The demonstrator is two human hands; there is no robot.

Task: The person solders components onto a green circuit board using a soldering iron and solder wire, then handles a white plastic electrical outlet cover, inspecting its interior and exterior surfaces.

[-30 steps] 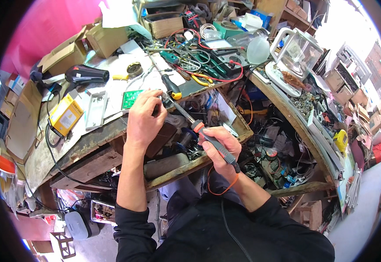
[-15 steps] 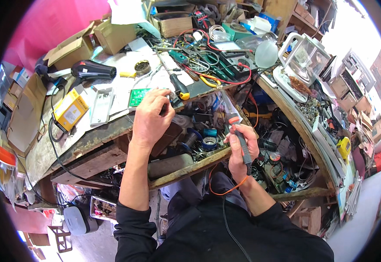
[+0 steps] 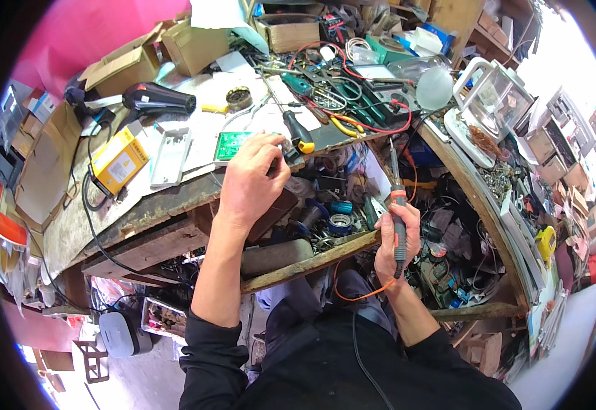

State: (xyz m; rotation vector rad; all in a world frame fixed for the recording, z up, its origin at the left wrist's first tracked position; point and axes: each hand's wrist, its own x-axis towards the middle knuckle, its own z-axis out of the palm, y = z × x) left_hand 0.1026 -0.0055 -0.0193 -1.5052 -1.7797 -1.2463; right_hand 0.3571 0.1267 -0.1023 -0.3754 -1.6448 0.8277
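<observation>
My right hand (image 3: 402, 239) is wrapped round the dark, red-banded handle of a soldering iron (image 3: 397, 198), its metal tip pointing up and away above the open drawer. From the handle's lower end trails an orange and black cord. At the bench's front edge, my left hand (image 3: 253, 181) has its fingers curled together by the right end of a green circuit board (image 3: 231, 145); what they hold is hidden. Just right of those fingers lies a screwdriver (image 3: 296, 130) with a black and yellow handle. A small round tin (image 3: 239, 100) stands behind the board.
A hair dryer (image 3: 159, 98), a yellow box (image 3: 119, 161) and a grey plastic case (image 3: 170, 157) sit on the left of the bench. Pliers (image 3: 359, 102) and red leads crowd its back. Below, the drawer (image 3: 311, 263) holds solder spools and clutter. A clear jug (image 3: 492, 92) stands right.
The soldering iron has turned more upright, its tip swinging up and slightly away. My left hand stays by the circuit board. The whole view has shifted a little.
</observation>
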